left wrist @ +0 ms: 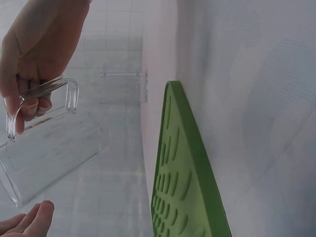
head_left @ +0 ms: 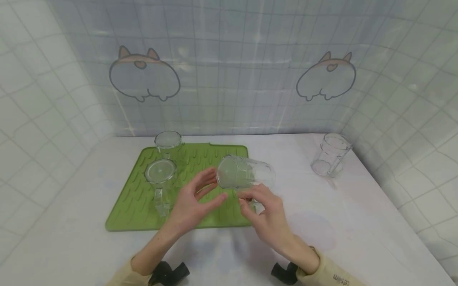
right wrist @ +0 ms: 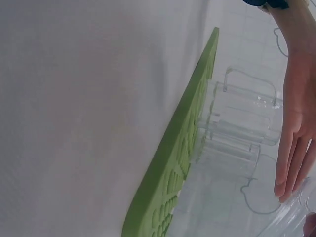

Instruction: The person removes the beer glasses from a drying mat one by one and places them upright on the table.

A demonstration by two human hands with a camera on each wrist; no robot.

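A clear glass mug (head_left: 245, 172) lies sideways in the air over the green ridged mat (head_left: 223, 218). My right hand (head_left: 266, 216) grips its handle, which points down toward me; the left wrist view shows the fingers curled through that handle (left wrist: 47, 89). Beside the mug's left end is my left hand (head_left: 191, 204), its fingers extended and the thumb spread away. Whether those fingertips touch the glass, I cannot tell. Two more clear mugs, a nearer one (head_left: 161, 172) and a farther one (head_left: 169, 141), stand on the mat's left half.
Another clear mug (head_left: 330, 155) stands on the white table (head_left: 343, 234) at the back right, its handle turned to the right. Tile-patterned walls (head_left: 229, 79) with cartoon drawings enclose the back and sides.
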